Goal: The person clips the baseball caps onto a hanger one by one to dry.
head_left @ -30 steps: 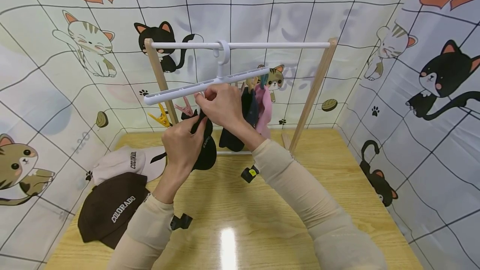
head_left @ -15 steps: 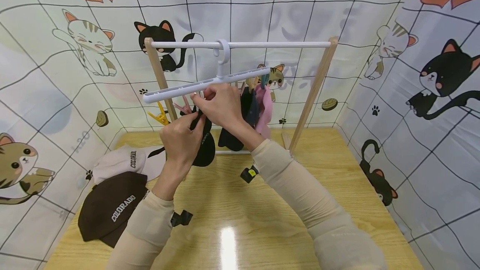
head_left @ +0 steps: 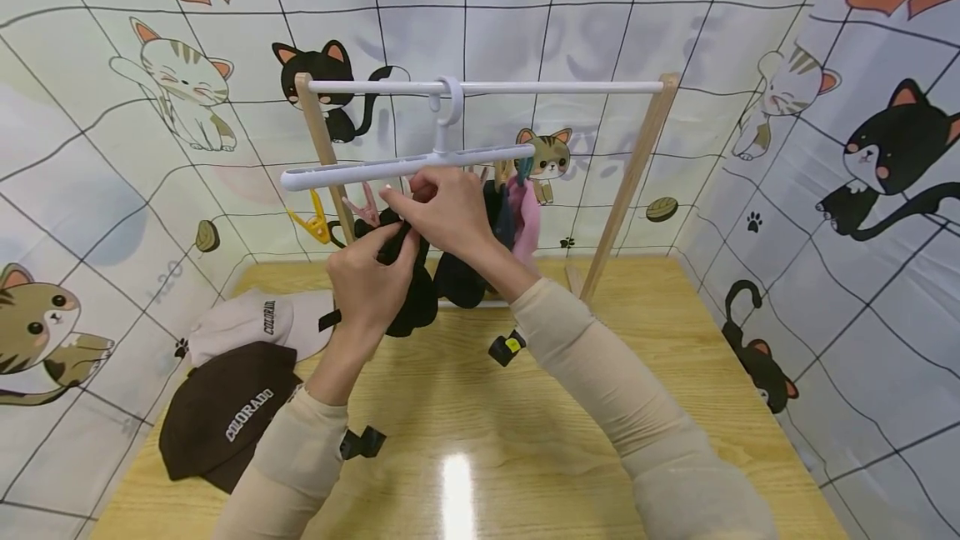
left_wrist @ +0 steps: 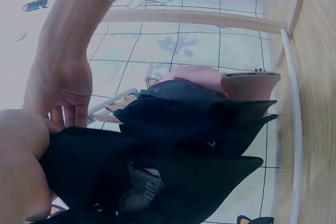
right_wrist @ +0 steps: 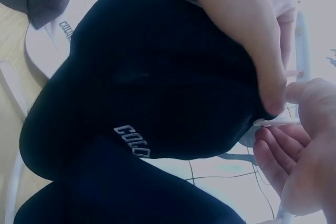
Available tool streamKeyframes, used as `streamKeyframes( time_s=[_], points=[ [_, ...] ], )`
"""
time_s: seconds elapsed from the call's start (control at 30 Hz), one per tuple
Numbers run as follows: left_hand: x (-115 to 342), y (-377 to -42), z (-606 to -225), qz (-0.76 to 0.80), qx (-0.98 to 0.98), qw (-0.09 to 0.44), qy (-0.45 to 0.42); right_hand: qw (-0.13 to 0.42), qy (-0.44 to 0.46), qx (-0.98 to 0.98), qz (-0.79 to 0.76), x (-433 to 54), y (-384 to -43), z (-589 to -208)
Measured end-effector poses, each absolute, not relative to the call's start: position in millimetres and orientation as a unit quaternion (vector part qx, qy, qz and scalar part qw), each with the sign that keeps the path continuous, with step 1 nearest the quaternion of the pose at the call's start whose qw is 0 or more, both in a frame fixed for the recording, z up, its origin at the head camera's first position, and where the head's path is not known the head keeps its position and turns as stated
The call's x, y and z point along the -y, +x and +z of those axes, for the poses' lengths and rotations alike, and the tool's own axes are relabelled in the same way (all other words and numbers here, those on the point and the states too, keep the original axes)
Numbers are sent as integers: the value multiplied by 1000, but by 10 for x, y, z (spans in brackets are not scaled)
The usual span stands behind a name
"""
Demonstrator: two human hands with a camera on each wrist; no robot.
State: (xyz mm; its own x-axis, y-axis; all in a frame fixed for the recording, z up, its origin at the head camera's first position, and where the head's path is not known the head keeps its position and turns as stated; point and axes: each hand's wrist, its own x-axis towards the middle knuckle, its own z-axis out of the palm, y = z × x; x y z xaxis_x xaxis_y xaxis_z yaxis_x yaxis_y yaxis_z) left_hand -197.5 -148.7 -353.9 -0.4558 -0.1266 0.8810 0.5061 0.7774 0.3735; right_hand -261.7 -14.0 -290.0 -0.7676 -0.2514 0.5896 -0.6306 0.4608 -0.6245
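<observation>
A black baseball cap (head_left: 416,302) hangs from my left hand (head_left: 367,277), which grips its edge between thumb and fingers. In the right wrist view the cap (right_wrist: 157,77) shows part of its white lettering. Close above, my right hand (head_left: 442,207) pinches a pale clothespin (right_wrist: 270,123) under the hanger, its tip right at the cap's edge. The lilac-white hanger (head_left: 360,173) hooks over the rack's top bar (head_left: 555,87). To its left dangle a pink clothespin (head_left: 365,207) and a yellow clothespin (head_left: 315,222).
Dark caps (head_left: 459,280) and a pink cap (head_left: 527,219) hang on the hanger's right side. A white cap (head_left: 240,323) and a brown cap (head_left: 225,415) lie on the wooden table (head_left: 570,440) at left. The rack's wooden post (head_left: 628,182) stands to the right.
The hanger has swung nearer to level, its left end up and its right end down. The black cap has turned, so its lettering no longer shows in the head view. Both hands keep their grip.
</observation>
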Motion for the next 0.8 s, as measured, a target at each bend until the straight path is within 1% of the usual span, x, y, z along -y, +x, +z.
streamKeyframes(
  time_s=[0.27,0.53,0.8],
  points=[
    [1513,-1919,-3528,-345,806,464,-129,204,291,810,467,138,-2642,-2919],
    [1569,-1852,-3525,-336,822,440,-130,195,299,801,480,165,-2639,-2928],
    [1655,-1728,-3488,-330,855,381,-123,179,303,803,481,170,-2636,-2946]
  ],
)
